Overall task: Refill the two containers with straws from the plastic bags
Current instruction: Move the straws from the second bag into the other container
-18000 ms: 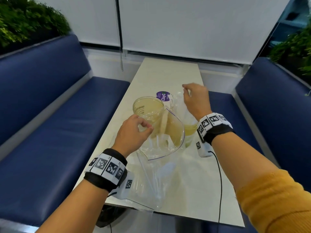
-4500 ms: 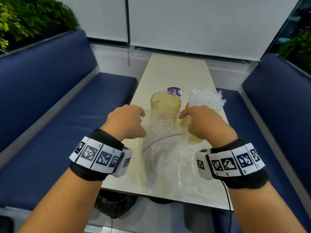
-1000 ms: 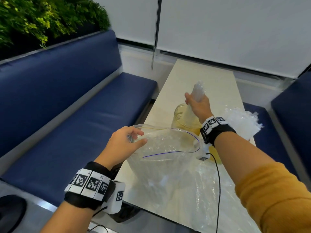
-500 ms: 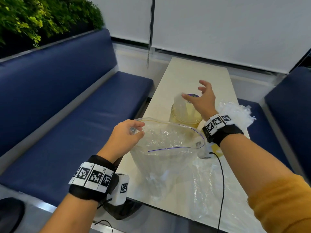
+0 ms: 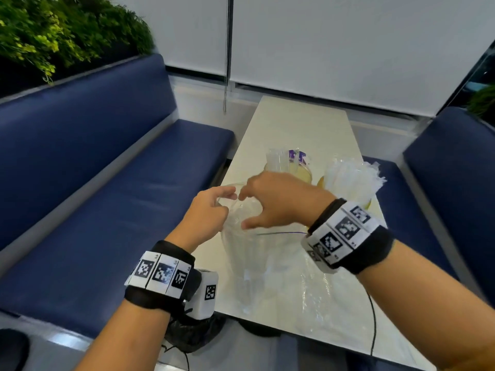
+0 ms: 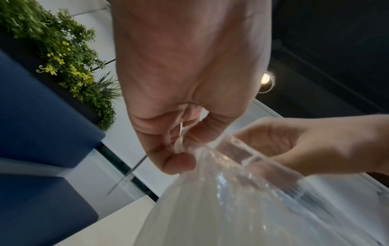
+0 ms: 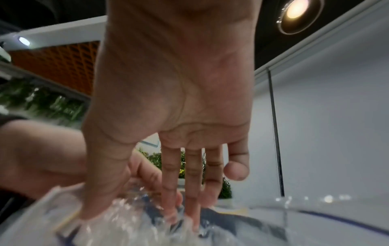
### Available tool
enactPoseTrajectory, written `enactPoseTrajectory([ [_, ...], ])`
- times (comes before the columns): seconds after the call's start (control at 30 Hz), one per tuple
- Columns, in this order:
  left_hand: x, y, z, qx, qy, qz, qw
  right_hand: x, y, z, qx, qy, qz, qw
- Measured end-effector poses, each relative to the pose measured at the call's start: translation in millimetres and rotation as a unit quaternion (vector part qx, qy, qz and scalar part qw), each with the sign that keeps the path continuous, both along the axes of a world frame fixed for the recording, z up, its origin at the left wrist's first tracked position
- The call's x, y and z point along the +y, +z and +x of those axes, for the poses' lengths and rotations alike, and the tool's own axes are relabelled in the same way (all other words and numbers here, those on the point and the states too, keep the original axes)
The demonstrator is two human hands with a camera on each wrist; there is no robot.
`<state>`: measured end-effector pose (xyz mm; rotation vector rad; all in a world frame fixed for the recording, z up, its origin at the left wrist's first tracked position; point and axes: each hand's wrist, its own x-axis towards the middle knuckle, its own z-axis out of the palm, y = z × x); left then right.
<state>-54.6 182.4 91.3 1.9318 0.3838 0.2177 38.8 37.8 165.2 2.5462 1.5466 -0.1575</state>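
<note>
A clear zip bag stands on the cream table. My left hand pinches its rim at the left, seen close in the left wrist view. My right hand reaches over the bag mouth, and in the right wrist view its straight fingers dip into the bag, holding nothing. Behind the hands stand two yellowish containers. The left container holds a few clear-wrapped straws. The right container is packed with white straws.
A second clear bag lies flat on the near part of the table. Blue benches run along the left and right. A dark bag sits under the table's near edge. A cable hangs from my right wrist.
My right hand left a bunch of straws in the left container and came back to the bag mouth. My left hand has kept hold of the rim.
</note>
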Motion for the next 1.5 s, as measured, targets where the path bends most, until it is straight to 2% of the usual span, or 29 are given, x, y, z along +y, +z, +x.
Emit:
enactPoseTrajectory([
  [0.1,-4,-1,1,-0.011,-0.005,-0.032,0.999,1,-21,-10,-0.005,0.003,-0.016,1.000],
  [0.33,-5,-1,-2,-0.018,0.021,-0.052,0.998,4,-54,-15,-0.115,0.044,0.032,0.992],
  [0.6,-12,-2,-8,-0.045,0.024,-0.068,0.996,3,-45,-2,-0.127,0.026,0.101,0.986],
  [0.8,-16,-10,-6,-0.040,0.010,-0.014,0.999,7,-26,8,-0.021,-0.011,0.148,0.989],
  [0.93,-26,-9,-2,-0.015,0.039,-0.015,0.999,10,-9,9,0.029,0.002,0.217,0.976],
  [1.07,-33,-12,12,-0.026,0.081,0.034,0.996,16,6,9,0.041,0.023,0.266,0.963],
  [1.13,-32,-19,20,-0.028,0.107,0.049,0.993,17,7,9,0.053,0.028,0.303,0.951],
  [1.2,-30,-27,27,-0.030,0.115,0.045,0.992,17,1,6,0.088,0.001,0.368,0.926],
  [1.3,-29,-32,31,-0.054,0.110,0.047,0.991,18,-16,0,0.183,-0.090,0.492,0.847],
  [1.33,-29,-32,32,-0.063,0.104,0.057,0.991,19,-22,-2,0.205,-0.119,0.500,0.833],
  [1.43,-30,-30,31,-0.078,0.082,0.083,0.990,25,-43,-6,0.274,-0.170,0.447,0.834],
  [1.5,-32,-29,29,-0.081,0.080,0.074,0.991,32,-56,-10,0.309,-0.189,0.453,0.815],
])
